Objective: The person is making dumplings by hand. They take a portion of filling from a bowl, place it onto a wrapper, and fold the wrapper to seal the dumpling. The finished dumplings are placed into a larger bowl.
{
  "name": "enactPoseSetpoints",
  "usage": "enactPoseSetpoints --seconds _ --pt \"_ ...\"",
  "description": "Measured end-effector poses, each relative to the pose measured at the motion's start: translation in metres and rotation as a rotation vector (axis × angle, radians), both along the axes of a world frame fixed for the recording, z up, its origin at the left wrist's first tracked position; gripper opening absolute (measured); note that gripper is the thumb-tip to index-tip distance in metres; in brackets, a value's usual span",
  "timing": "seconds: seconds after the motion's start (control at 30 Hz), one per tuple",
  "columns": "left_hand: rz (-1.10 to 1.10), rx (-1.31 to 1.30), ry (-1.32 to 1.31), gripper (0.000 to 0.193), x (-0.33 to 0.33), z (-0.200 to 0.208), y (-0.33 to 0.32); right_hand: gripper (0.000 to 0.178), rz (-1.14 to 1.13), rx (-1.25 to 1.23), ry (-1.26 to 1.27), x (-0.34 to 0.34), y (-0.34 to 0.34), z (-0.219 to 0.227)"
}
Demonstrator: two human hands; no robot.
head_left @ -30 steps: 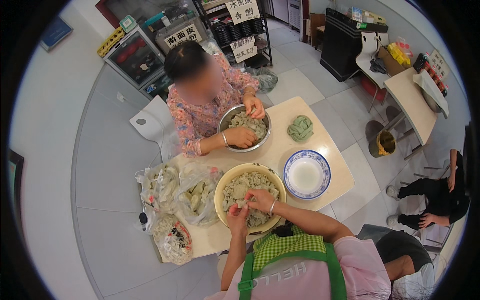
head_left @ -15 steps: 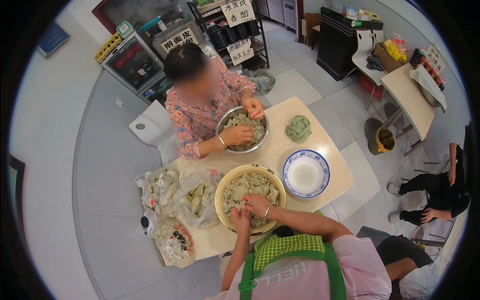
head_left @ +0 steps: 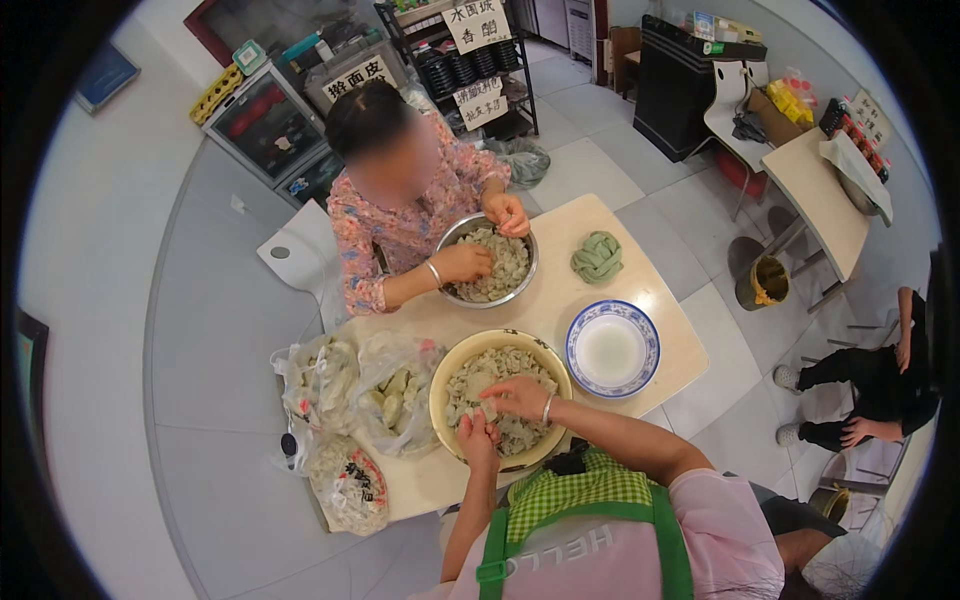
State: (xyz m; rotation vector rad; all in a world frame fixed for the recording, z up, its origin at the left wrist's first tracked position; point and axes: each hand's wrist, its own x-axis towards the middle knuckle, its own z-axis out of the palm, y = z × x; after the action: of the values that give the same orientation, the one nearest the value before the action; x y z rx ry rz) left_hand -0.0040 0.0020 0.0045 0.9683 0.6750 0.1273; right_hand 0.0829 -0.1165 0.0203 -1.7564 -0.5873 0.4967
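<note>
A cream enamel bowl (head_left: pixel 436 405) with a dark-spotted rim stands in front of me, filled with pale, lumpy torn pieces (head_left: pixel 520 435) that look like bread or dough. Over its left half, my left hand (head_left: pixel 479 442) pinches a small pale piece (head_left: pixel 488 408) between its fingertips. My right hand (head_left: pixel 522 398), a bracelet at its wrist, comes in from the right with thumb and fingers closed at the same piece. Across the table a person's hands (head_left: pixel 466 263) work at a steel bowl (head_left: pixel 535 262) of similar pieces.
A blue-and-white basin (head_left: pixel 652 330) of cloudy liquid stands right of my bowl, a folded green cloth (head_left: pixel 598 257) behind it. Clear plastic bags (head_left: pixel 400 400) of pale pieces crowd the table's left side. Another person's legs (head_left: pixel 840 375) show at the far right.
My right hand has opened out a little and lifted slightly; my left hand stays close to where it was. The other person's hand has moved deeper into the steel bowl.
</note>
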Motion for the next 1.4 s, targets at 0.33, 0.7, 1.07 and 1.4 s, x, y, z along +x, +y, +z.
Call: enactPoseSetpoints --seconds 0.33,0.7,1.07,1.4 --pt "-0.299 0.910 -0.061 0.026 -0.002 0.004 -0.005 0.018 -0.079 -0.266 -0.118 -0.010 0.008 -0.013" --pt "-0.194 0.425 -0.057 0.014 0.004 0.017 -0.006 0.020 -0.223 0.088 0.577 -0.004 -0.001 -0.001" --pt "-0.231 0.416 -0.009 0.013 0.008 0.009 -0.009 0.018 -0.305 -0.076 0.140 -0.013 0.009 -0.007" --pt "-0.064 0.204 0.054 0.014 0.007 0.005 0.004 0.016 -0.251 -0.099 0.055 0.000 0.002 -0.023"
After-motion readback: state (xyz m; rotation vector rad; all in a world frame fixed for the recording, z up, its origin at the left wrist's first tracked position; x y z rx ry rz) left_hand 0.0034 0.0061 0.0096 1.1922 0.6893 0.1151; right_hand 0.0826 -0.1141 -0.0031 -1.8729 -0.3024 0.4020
